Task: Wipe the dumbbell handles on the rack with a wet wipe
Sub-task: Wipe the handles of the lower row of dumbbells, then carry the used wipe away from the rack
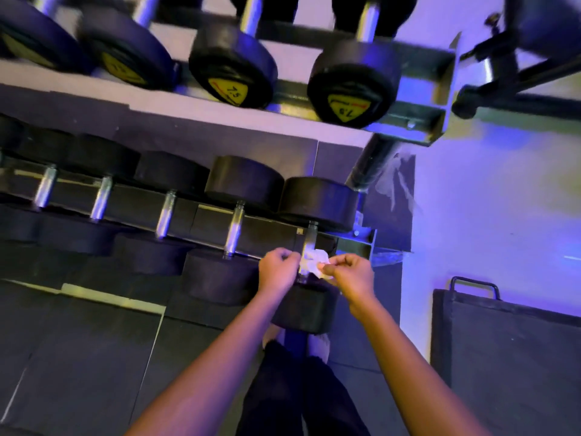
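As I look down through the head camera, both hands meet at the rightmost dumbbell (pixel 306 306) on the lower row of the rack (pixel 361 243). The left hand (pixel 278 270) and right hand (pixel 349 275) each pinch an end of a crumpled white wipe (pixel 316 262), fingers curled on it, one on either side of the steel handle (pixel 309 236). The wipe lies against the handle's near end, just above the front weight. Upper dumbbells (pixel 232 67) marked 7.5 sit above; a dark mat (pixel 503 357) shows at right.
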